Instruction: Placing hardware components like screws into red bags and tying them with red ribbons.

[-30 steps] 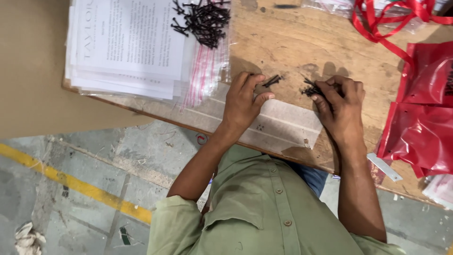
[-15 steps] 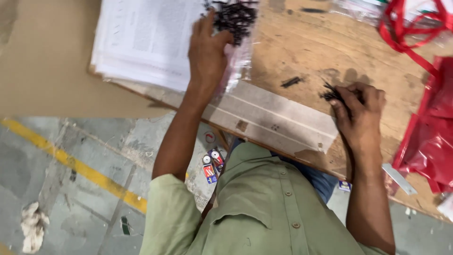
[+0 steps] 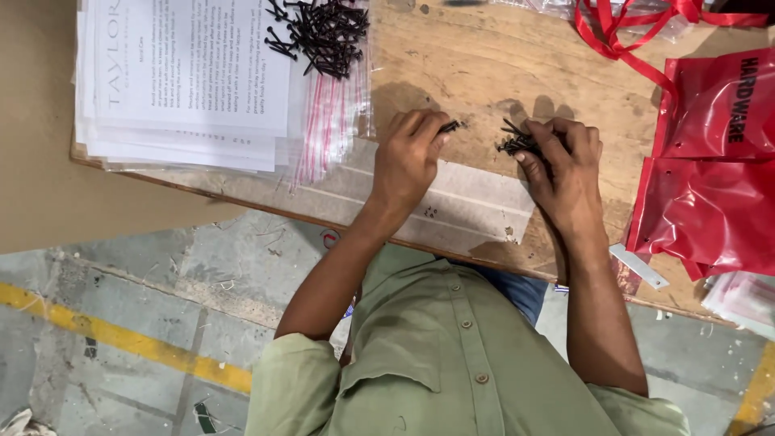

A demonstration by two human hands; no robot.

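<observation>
My left hand (image 3: 408, 157) rests on the wooden table (image 3: 484, 64) with its fingers pinched on a few black screws (image 3: 450, 126). My right hand (image 3: 565, 165) is closed on a small bundle of black screws (image 3: 515, 142) whose tips stick out to the left of my fingers. The two hands lie side by side, a short gap apart. A heap of loose black screws (image 3: 319, 32) lies at the far left of the table on clear zip bags (image 3: 335, 117).
A stack of white printed sheets (image 3: 186, 77) covers the table's left end. Red plastic bags (image 3: 710, 194) and a red ribbon (image 3: 630, 32) lie on the right. A metal strip (image 3: 639, 267) sits at the near edge. Below is a concrete floor with a yellow line (image 3: 121, 343).
My left hand came back from the screw heap at the far left to the table's middle, now pinching a few screws. My right hand stayed put with its bundle.
</observation>
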